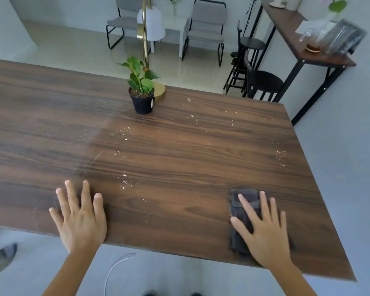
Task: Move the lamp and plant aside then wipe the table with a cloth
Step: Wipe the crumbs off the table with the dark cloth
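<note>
A dark wooden table (pixel 179 150) fills the view, speckled with small bright crumbs or droplets in its middle and right part. At its far edge stands a green plant in a black pot (pixel 141 99), and right behind it a brass lamp (pixel 146 45) with a round gold base and a white shade. My right hand (pixel 263 229) lies flat, fingers spread, on a folded dark grey cloth (pixel 237 223) near the front right edge. Near the front left edge my left hand (pixel 79 216) rests flat on the bare wood, fingers apart, holding nothing.
Beyond the table are two grey chairs (pixel 205 28), black stools (pixel 263 82) and a narrow side table (pixel 303 39) with glassware at the right. A white cable (pixel 113 268) runs on the floor below the front edge. A streaky band crosses the table's left half.
</note>
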### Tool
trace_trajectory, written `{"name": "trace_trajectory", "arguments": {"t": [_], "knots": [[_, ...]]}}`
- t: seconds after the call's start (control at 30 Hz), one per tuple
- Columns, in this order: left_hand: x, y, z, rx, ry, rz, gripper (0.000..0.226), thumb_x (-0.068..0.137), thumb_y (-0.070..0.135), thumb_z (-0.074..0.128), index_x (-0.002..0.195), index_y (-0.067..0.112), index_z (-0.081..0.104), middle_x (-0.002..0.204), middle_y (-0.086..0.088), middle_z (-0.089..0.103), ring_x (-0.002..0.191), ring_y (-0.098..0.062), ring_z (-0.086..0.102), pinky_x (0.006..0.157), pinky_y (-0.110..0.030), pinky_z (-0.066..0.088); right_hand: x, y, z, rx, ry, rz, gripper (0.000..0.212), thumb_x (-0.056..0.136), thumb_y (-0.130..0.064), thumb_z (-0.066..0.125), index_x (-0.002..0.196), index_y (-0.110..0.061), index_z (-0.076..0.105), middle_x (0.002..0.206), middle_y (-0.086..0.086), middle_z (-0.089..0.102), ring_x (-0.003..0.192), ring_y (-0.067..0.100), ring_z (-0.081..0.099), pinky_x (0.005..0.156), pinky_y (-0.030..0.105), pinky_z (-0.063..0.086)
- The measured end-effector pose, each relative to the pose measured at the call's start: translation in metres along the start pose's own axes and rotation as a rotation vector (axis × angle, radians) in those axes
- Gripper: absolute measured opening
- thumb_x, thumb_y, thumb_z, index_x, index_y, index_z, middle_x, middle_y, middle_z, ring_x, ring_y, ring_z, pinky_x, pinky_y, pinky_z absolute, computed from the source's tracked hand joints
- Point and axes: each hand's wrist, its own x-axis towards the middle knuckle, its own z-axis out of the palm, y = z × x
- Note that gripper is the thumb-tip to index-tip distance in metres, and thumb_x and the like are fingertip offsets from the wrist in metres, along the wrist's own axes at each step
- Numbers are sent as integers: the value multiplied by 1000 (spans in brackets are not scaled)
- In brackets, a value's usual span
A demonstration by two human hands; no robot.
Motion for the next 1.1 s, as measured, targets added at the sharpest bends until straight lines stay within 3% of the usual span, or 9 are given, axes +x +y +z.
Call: {"name": "trace_trajectory", "arguments": {"t": [0.1,0.2,0.37,0.43,0.5,0.7,0.87,0.93,1.1], "knots": [[2,3,-1,-7,4,5,62,95,50,12,147,21,30,162,-9,9,149,-29,1,115,-58,5,34,50,-17,-7,-23,414,91,66,-92,-7,147,-55,13,162,16,11,146,43,9,114,63,12],[3,3,0,5,-10,-2,61,96,49,13,147,22,29,162,-8,9,149,-30,2,115,-59,6,103,-8,-19,51,8,588,91,70,-89,-3,148,-48,19,159,26,5,142,53,2,110,69,4],[3,-1,0,49,-49,4,56,99,46,15,149,22,24,162,-9,6,149,-30,-1,115,-60,3,90,-182,22,96,-43,-143,73,85,-76,24,150,-43,20,162,21,2,147,45,-4,115,64,-2],[2,-4,1,63,-59,20,57,99,47,14,149,22,22,162,-9,5,148,-30,-2,115,-61,3,47,-188,28,121,19,-335,67,88,-71,32,148,-42,29,162,15,12,149,39,5,116,62,8],[3,-6,1,54,-60,27,59,97,49,12,149,22,23,162,-10,5,148,-30,-2,114,-62,3,15,-142,28,116,65,-338,63,89,-70,33,146,-44,31,162,7,16,150,32,8,118,57,12],[-1,0,0,49,-49,42,61,96,49,8,148,23,28,161,-11,9,148,-30,-1,113,-64,0,-37,71,-5,6,41,288,77,82,-80,9,149,-44,24,161,11,22,146,37,19,114,59,22],[2,7,1,78,-54,20,57,99,46,12,147,21,29,161,-8,10,148,-28,-2,113,-63,-1,51,62,-24,76,1,636,97,67,-89,-2,151,-42,10,161,22,5,146,46,2,115,65,5],[1,6,0,88,-65,2,58,98,45,11,148,22,28,162,-6,9,149,-27,-3,114,-62,-2,88,4,-19,103,-56,509,90,70,-88,0,150,-46,0,161,21,-5,146,47,-7,114,65,-3],[4,2,-13,132,-141,164,63,93,50,-1,150,30,18,163,-1,1,149,-22,-8,114,-58,-8,40,-146,19,32,-63,-189,67,88,-74,18,149,-49,8,163,13,2,149,40,-2,117,58,0]]}}
